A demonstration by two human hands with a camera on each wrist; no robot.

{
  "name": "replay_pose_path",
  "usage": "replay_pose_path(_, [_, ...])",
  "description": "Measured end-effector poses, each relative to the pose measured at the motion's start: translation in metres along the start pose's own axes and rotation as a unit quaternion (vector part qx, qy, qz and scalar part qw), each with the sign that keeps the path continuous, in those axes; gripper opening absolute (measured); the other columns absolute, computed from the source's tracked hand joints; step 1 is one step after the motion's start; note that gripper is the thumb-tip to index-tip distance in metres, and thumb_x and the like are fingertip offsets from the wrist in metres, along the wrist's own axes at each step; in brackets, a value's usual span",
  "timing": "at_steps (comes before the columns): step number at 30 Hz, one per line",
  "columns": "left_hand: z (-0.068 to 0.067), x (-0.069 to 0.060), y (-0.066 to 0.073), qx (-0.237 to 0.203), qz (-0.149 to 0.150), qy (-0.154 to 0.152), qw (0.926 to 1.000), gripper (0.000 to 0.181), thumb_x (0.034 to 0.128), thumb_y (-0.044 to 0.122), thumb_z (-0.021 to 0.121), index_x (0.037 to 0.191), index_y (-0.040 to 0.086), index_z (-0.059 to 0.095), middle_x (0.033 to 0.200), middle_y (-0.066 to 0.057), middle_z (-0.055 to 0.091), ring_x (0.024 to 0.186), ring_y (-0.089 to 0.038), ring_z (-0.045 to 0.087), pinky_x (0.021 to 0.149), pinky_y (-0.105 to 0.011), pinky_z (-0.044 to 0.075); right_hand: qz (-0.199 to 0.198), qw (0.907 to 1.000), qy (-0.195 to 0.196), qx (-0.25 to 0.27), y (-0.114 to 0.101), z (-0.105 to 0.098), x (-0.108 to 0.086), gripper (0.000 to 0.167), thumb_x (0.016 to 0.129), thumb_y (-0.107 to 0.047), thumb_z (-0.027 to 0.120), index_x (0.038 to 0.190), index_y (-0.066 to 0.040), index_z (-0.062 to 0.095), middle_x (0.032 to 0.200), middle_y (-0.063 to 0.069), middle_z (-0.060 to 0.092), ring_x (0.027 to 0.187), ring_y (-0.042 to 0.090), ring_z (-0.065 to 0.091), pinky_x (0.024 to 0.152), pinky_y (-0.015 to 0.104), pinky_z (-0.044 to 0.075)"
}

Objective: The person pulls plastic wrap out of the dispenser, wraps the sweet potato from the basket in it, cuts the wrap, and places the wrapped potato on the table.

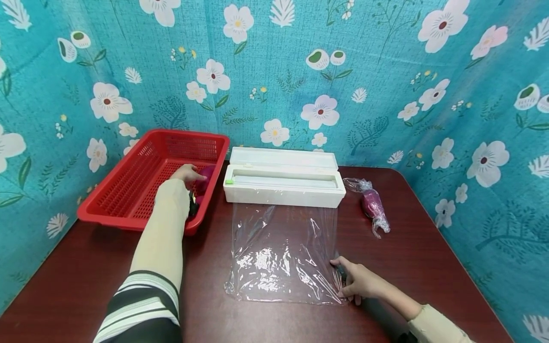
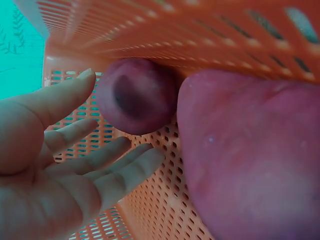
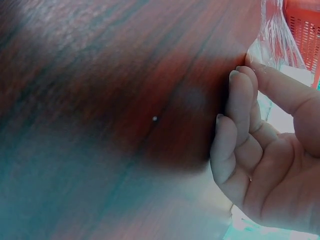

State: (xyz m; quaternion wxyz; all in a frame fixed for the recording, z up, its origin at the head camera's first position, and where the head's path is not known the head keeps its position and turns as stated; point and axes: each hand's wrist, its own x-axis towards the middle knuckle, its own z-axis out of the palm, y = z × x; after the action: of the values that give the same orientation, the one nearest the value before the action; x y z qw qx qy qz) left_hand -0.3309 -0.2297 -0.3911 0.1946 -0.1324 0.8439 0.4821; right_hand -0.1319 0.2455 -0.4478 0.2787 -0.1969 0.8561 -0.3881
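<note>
Some of what matters is hidden: from the head, the left hand covers part of the nearer contents of the red basket, and the dark device on that wrist merges with the shadow by the basket's side wall. The left wrist view runs so close that the larger purple item is cut off by the frame and blurred, and the dark patch on the rounder purple item could be shadow or a mark. The basket holds these two purple items, both lying along the wall nearest the white box. That box stands with its lid tipped back, a pale roll lying along its slot and a green slider at one end; clear film runs from it across the table. The left fingers are spread apart and fairly straight, with the rounder item just beyond the thumb and fingertips and the larger one to their side; whether any fingertip touches cannot be told. The right hand is at the film's near right corner, thumb and fingertips drawn together and pinching its edge, where folds gather; the exact contact is hard to see through the glare. A purple item wrapped in plastic lies right of the box, its near end twisted.
</note>
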Motion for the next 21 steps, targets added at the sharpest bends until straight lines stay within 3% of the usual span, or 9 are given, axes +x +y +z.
replay_pose_path(8, [0.0, 0.005, -0.002, 0.023, 0.015, -0.007, 0.9996, 0.055, 0.0837, 0.014, 0.061, 0.129, -0.004, 0.036, 0.12, -0.025, 0.044, 0.101, -0.037, 0.049, 0.073, -0.041, 0.049, -0.001, 1.0, -0.002, 0.009, 0.001, 0.0, 0.0, 0.068, 0.073, -0.009, 0.072, 0.127, 0.003, 0.034, 0.051, 0.003, 0.055, 0.036, 0.015, 0.052, 0.037, 0.032, 0.045])
replay_pose_path(14, [0.001, 0.017, -0.012, 0.044, 0.027, -0.013, 0.9986, 0.059, 0.0858, 0.014, 0.058, 0.131, -0.007, 0.028, 0.121, -0.027, 0.04, 0.099, -0.038, 0.049, 0.077, -0.044, 0.047, 0.002, 0.9999, -0.002, 0.01, 0.001, 0.0, 0.0, 0.068, 0.073, -0.009, 0.072, 0.128, 0.004, 0.033, 0.051, 0.004, 0.055, 0.037, 0.017, 0.052, 0.037, 0.033, 0.045])
replay_pose_path(21, [0.001, 0.015, -0.009, 0.093, 0.039, 0.002, 0.9949, 0.057, 0.0865, 0.013, 0.057, 0.13, -0.011, 0.028, 0.113, -0.029, 0.044, 0.072, -0.032, 0.06, 0.06, -0.034, 0.051, 0.002, 0.9999, -0.004, 0.013, 0.001, 0.0, 0.0, 0.068, 0.074, -0.01, 0.072, 0.128, 0.003, 0.033, 0.051, 0.005, 0.055, 0.037, 0.017, 0.052, 0.037, 0.034, 0.045])
